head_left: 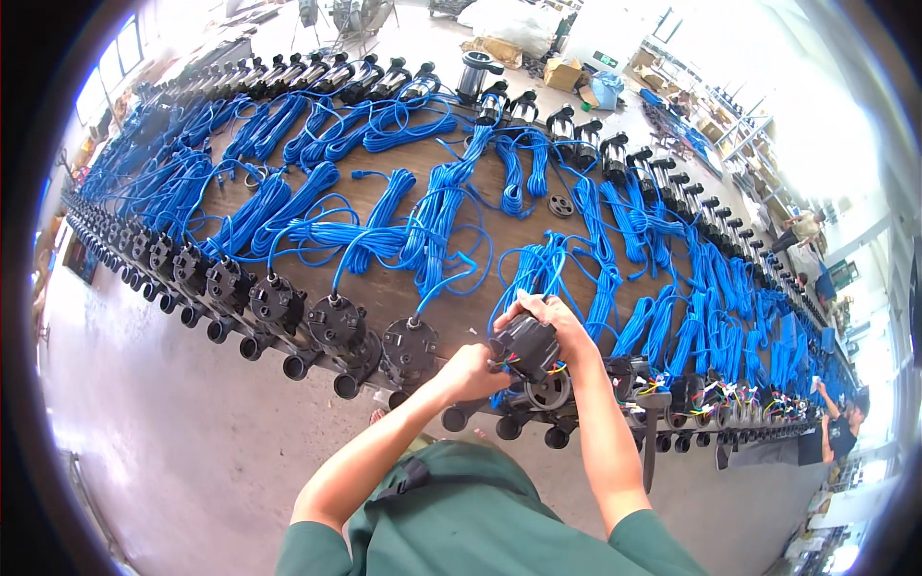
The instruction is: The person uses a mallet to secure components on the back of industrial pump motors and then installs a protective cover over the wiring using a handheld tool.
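Observation:
Between my hands, tilted above the table's near edge, is a black round pump cap [529,349] with short coloured wires showing at its underside. My left hand [470,372] is closed on the cap's left edge. From above and the right, my right hand [549,315] wraps its fingers over the cap's far side. Just below it stands an open pump body [550,392] with a metal rim. A coiled blue cable [540,264] lies right behind the cap. To the left, a capped pump [410,348] stands upright with its blue cable rising from the top.
Rows of black pumps line both edges of the brown table [384,171], with bundled blue cables [442,211] across it. A dark mallet-like tool [652,403] hangs at the near edge, right of my forearm. Another person [843,430] works at the far right.

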`<state>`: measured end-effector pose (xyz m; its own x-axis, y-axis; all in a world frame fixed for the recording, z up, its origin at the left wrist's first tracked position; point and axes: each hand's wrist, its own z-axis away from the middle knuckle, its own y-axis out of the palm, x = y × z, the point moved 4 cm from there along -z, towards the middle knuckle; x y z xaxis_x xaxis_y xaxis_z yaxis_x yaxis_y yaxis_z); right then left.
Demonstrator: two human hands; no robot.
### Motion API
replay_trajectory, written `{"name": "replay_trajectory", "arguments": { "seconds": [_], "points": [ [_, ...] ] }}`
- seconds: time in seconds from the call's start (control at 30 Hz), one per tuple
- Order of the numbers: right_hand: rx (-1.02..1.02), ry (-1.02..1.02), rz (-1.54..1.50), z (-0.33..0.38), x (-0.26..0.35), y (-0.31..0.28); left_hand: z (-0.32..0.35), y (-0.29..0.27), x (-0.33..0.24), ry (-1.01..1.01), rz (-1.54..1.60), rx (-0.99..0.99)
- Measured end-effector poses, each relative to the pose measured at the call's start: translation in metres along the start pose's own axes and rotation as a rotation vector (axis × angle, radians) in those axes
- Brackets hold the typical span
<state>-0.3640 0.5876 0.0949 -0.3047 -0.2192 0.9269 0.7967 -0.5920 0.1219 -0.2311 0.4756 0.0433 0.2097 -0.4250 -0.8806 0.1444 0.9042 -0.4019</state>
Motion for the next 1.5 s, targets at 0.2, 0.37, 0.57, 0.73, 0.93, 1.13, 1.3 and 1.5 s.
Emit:
{"name": "replay_trajectory", "arguments": {
  "seconds": [0.2, 0.37, 0.57, 0.73, 0.93, 1.13, 1.3, 1.5],
  "points": [
    [-0.226, -0.11, 0.299, 0.005, -0.018, 0.001, 0.025, 0.022, 0.002, 0.329, -0.573, -0.532],
    [-0.415, -0.305, 0.638, 0.0, -0.027, 0.009, 0.023, 0.038, 0.025, 0.13, -0.844, -0.609],
    [-0.507, -0.314, 0.636, -0.005, -0.045, 0.009, 0.052, 0.038, 0.041, 0.207, -0.357, -0.524],
    [-0.56, -0.228, 0.803, -0.005, -0.042, 0.017, 0.06, 0.048, 0.067, 0.106, 0.025, -0.586],
    [-0.668, -0.245, 0.899, -0.009, -0.04, 0.029, 0.06, 0.043, 0.065, 0.068, 0.128, -0.669],
    [-0.689, -0.193, 0.905, -0.007, -0.046, 0.025, 0.041, 0.049, 0.071, -0.051, 0.195, -0.643],
    [-0.749, -0.248, 1.001, 0.002, -0.036, 0.047, 0.045, 0.054, 0.076, 0.06, 0.26, -0.692],
    [-0.81, -0.249, 0.946, 0.002, -0.043, 0.041, 0.053, 0.045, 0.07, 0.046, 0.338, -0.609]
  ]
}}
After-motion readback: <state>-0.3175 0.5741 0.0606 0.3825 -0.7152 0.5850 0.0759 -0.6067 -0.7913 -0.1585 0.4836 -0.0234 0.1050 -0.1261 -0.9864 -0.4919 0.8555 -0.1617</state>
